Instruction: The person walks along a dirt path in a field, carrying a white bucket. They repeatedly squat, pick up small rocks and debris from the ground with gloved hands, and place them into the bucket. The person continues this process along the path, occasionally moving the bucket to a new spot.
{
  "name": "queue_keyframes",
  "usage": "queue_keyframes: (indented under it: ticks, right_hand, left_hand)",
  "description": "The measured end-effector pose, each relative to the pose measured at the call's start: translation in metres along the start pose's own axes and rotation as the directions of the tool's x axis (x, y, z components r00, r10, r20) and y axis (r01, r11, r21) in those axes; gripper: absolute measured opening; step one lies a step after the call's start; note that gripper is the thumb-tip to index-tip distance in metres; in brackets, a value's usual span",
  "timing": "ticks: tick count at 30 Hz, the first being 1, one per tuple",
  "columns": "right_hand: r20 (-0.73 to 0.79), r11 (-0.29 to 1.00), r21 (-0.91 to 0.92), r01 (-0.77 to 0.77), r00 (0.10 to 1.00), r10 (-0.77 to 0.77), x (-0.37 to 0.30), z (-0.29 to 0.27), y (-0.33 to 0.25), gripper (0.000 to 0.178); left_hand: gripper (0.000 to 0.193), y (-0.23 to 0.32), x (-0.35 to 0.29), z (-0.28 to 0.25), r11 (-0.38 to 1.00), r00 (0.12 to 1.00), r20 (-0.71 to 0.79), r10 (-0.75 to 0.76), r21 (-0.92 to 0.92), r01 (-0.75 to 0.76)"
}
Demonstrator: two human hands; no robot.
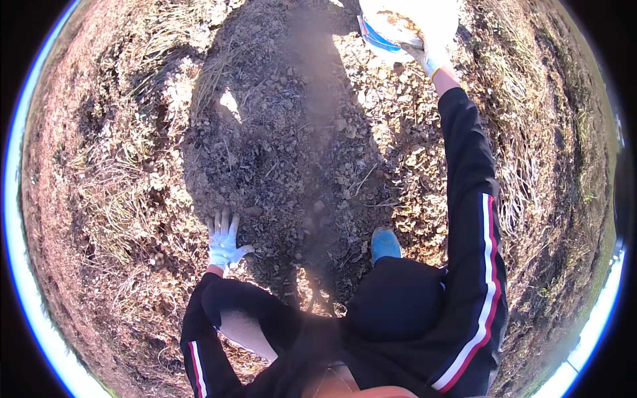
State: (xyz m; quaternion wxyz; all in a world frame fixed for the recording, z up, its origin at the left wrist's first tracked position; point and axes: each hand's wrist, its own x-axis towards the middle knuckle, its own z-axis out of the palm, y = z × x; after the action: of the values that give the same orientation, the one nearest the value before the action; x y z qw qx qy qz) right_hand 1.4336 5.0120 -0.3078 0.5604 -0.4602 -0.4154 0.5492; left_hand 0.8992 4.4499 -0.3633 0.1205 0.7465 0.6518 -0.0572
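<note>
My left hand (227,242), in a pale glove with dirty fingertips, is open with its fingers spread over the dry soil beside my left knee. It holds nothing. At the far right my right arm stretches out, and my gloved right hand (424,60) is closed on the near rim of a white bucket (377,37) with a blue patch on its side. Bright glare washes out much of the bucket, and its top edge is cut off by the view. Some brownish contents show inside, too overexposed to name.
Crumbly soil (272,132) strewn with dry leaves lies in front of me, partly in my shadow. Pulled dry stalks (119,219) lie in a row on the left, with more straw (524,172) on the right. My blue shoe (385,244) stands near the middle.
</note>
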Motion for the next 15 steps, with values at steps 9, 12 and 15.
queue_keyframes:
  ticks: [9,12,15]
  right_hand:
    - [0.006,0.949,-0.236,-0.208,0.977,0.215,-0.063,-0.035,0.054,0.072]
    - [0.334,0.243,-0.922,0.3,0.936,0.114,-0.148,-0.052,0.05,0.059]
    - [0.34,-0.159,-0.913,0.377,0.915,0.218,-0.184,-0.106,0.064,0.06]
  left_hand:
    - [0.078,0.082,-0.064,-0.096,0.844,0.841,0.146,-0.521,-0.06,0.533]
    - [0.069,0.101,-0.081,-0.12,0.61,0.647,0.114,-0.754,-0.244,0.754]
    - [0.059,0.135,-0.023,-0.159,0.624,0.691,0.095,-0.716,-0.357,0.695]
